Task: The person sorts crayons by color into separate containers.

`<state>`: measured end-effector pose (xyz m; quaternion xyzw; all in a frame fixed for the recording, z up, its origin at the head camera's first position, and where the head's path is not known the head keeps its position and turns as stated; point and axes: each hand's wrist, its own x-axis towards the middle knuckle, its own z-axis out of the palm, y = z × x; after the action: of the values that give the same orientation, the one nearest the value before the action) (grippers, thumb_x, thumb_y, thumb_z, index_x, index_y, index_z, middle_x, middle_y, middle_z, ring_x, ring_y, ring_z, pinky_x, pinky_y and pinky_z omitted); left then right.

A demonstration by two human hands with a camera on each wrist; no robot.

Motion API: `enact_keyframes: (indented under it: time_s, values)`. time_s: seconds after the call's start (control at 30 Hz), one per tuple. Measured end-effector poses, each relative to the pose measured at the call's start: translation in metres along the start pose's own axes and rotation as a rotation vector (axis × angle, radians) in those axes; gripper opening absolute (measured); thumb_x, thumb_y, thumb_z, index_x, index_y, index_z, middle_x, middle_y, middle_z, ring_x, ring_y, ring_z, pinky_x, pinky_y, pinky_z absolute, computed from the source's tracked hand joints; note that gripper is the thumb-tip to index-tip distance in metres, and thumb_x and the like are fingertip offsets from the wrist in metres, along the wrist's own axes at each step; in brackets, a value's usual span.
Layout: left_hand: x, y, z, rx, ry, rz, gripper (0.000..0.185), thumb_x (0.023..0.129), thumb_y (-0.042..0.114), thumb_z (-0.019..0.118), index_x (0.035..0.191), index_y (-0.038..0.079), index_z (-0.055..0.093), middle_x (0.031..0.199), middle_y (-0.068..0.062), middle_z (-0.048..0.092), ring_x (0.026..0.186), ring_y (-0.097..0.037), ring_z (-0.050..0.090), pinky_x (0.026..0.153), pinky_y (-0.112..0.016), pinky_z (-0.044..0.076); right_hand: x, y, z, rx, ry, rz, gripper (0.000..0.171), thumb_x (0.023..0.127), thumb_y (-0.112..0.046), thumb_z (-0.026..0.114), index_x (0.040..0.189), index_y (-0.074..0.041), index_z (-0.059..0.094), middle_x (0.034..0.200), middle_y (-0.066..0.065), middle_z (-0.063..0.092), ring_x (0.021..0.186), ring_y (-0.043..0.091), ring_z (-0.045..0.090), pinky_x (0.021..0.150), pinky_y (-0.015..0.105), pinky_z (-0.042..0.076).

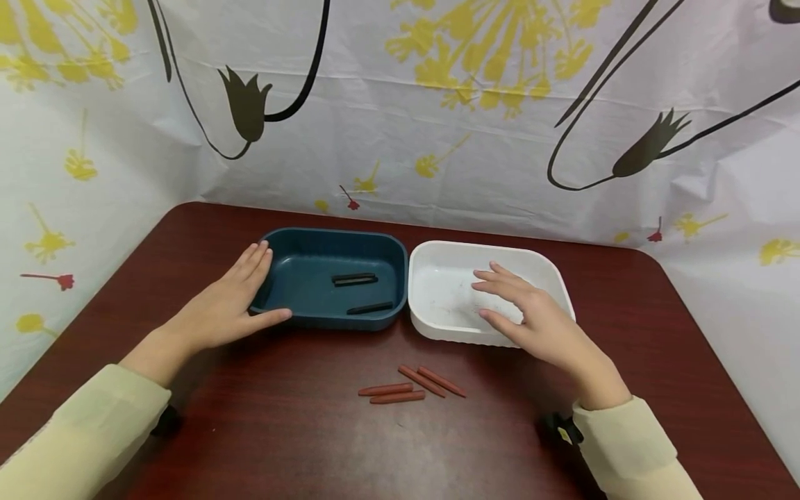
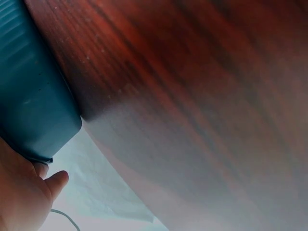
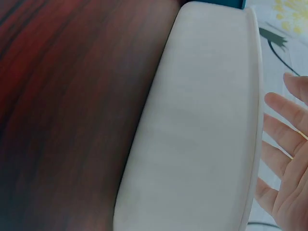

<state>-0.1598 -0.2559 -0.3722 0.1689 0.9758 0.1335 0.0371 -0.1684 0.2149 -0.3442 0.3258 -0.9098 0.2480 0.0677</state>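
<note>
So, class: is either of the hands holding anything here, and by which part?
Nothing is gripped. The left hand rests open against the teal tray at its left rim; the right hand hovers open over the white tray.

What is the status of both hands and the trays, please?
Left hand open against blue tray. Right hand open over white tray. Brown crayons loose in front.

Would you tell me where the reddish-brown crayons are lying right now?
In the head view, the four reddish-brown crayons lie on the bare table, just in front of the gap between the dark teal tray and the white tray.
</note>
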Motion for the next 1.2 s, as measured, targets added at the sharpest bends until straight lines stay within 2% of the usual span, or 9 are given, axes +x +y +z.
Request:
enact_keyframes:
  time_s: [0.17, 0.23, 0.4, 0.53, 0.6, 0.7, 0.8, 1.0, 1.2]
  values:
    - [0.000, 0.001, 0.000, -0.001, -0.002, 0.003, 0.108, 0.090, 0.069, 0.053, 0.158, 0.001, 0.002, 0.168, -0.012, -0.004, 0.156, -0.032, -0.002, 0.118, -0.061, 0.023, -0.014, 0.007, -0.007, -0.010, -0.012, 0.083, 0.044, 0.095, -0.028, 0.068, 0.137, -0.019, 0.060, 0.150, 0.006, 0.051, 0.149, 0.028, 0.033, 0.116, 0.045, 0.033]
    - [0.000, 0.001, 0.000, 0.002, 0.000, 0.003, 0.108, 0.090, 0.068, 0.053, 0.158, 0.001, 0.002, 0.168, -0.012, -0.004, 0.156, -0.033, -0.002, 0.118, -0.061, 0.023, -0.021, 0.009, -0.010, -0.009, -0.012, 0.114, 0.047, 0.094, -0.030, 0.069, 0.139, -0.023, 0.058, 0.151, 0.003, 0.050, 0.150, 0.026, 0.032, 0.116, 0.041, 0.033]
    - [-0.001, 0.001, 0.000, 0.006, 0.003, -0.002, 0.108, 0.090, 0.069, 0.053, 0.158, 0.001, 0.003, 0.168, -0.012, -0.004, 0.156, -0.033, -0.001, 0.118, -0.061, 0.024, -0.036, 0.017, -0.020, -0.008, 0.013, 0.136, 0.056, 0.091, -0.029, 0.072, 0.144, -0.027, 0.053, 0.154, 0.001, 0.047, 0.152, 0.020, 0.027, 0.114, 0.013, 0.023]
    - [-0.001, 0.002, 0.000, 0.005, 0.003, -0.001, 0.109, 0.090, 0.069, 0.053, 0.158, 0.001, 0.003, 0.168, -0.012, -0.004, 0.156, -0.033, -0.002, 0.118, -0.061, 0.023, -0.047, 0.026, -0.029, -0.028, 0.025, 0.126, 0.067, 0.090, -0.026, 0.073, 0.150, -0.025, 0.044, 0.158, 0.004, 0.041, 0.154, 0.011, 0.018, 0.111, 0.004, 0.013]
    - [-0.001, 0.002, 0.000, 0.007, 0.003, -0.001, 0.109, 0.090, 0.069, 0.052, 0.158, 0.001, 0.003, 0.168, -0.012, -0.004, 0.156, -0.033, -0.002, 0.119, -0.061, 0.023, -0.051, 0.032, -0.032, -0.066, 0.018, 0.134, 0.071, 0.091, -0.028, 0.072, 0.154, -0.025, 0.039, 0.160, 0.005, 0.038, 0.154, 0.008, 0.014, 0.115, 0.007, 0.012]
    - [0.000, 0.002, 0.001, 0.004, 0.005, 0.002, 0.109, 0.090, 0.069, 0.053, 0.158, 0.001, 0.003, 0.168, -0.012, -0.005, 0.156, -0.033, -0.002, 0.119, -0.061, 0.023, -0.056, 0.040, -0.036, -0.126, -0.004, 0.154, 0.077, 0.091, -0.033, 0.071, 0.157, -0.025, 0.031, 0.161, 0.006, 0.034, 0.155, 0.013, 0.013, 0.123, 0.024, 0.017]
    - [0.000, 0.001, 0.002, 0.005, 0.003, 0.002, 0.109, 0.090, 0.069, 0.053, 0.158, 0.001, 0.003, 0.168, -0.011, -0.005, 0.156, -0.032, -0.002, 0.119, -0.061, 0.023, -0.057, 0.047, -0.036, -0.158, -0.014, 0.190, 0.080, 0.090, -0.037, 0.071, 0.158, -0.026, 0.029, 0.163, 0.005, 0.032, 0.156, 0.019, 0.014, 0.123, 0.037, 0.024]
    - [0.000, 0.001, 0.001, 0.012, 0.001, -0.005, 0.108, 0.090, 0.069, 0.052, 0.158, 0.001, 0.003, 0.168, -0.012, -0.003, 0.156, -0.032, -0.002, 0.118, -0.061, 0.024, -0.060, 0.058, -0.040, -0.225, -0.040, 0.202, 0.087, 0.088, -0.041, 0.073, 0.159, -0.025, 0.025, 0.165, 0.004, 0.026, 0.156, 0.021, 0.013, 0.113, 0.057, 0.032]
    - [0.000, 0.002, 0.000, 0.010, -0.004, -0.006, 0.108, 0.090, 0.069, 0.053, 0.158, 0.001, 0.004, 0.168, -0.012, -0.003, 0.156, -0.033, -0.001, 0.118, -0.061, 0.024, -0.063, 0.068, -0.044, -0.339, -0.109, 0.201, 0.099, 0.083, -0.052, 0.074, 0.160, -0.023, 0.019, 0.167, 0.001, 0.021, 0.156, 0.021, 0.010, 0.104, 0.067, 0.035]
